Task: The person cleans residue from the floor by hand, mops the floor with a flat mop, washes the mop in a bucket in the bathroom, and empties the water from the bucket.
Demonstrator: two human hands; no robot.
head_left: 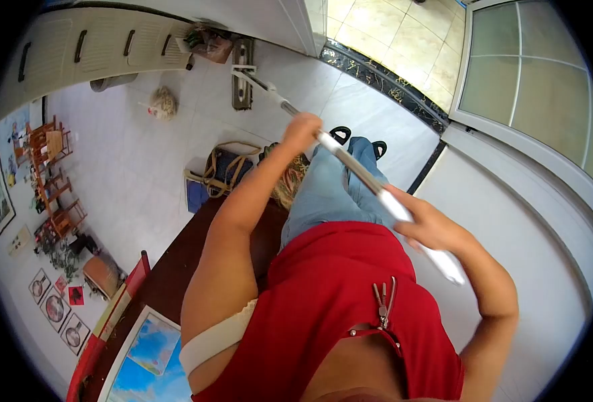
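Note:
A flat mop runs diagonally across the view, its long white and silver handle (360,171) held in front of my body. My left hand (302,130) is wrapped round the silver pole, nearer the mop head. Farther up, my right hand (430,222) grips the white section close to the rounded end. The narrow rectangular mop head (242,90) lies on the pale tiled floor, just inside the doorway and beside the cabinets. Whatever pad is under it is mostly hidden.
Cream cabinets (102,41) line the upper left, with a plastic bag (163,104) on the floor nearby. Bags (223,171) stand against a dark brown table (182,251). A dark stone threshold (383,80) and a glazed door (531,80) are at upper right. Wooden chairs (58,177) stand far left.

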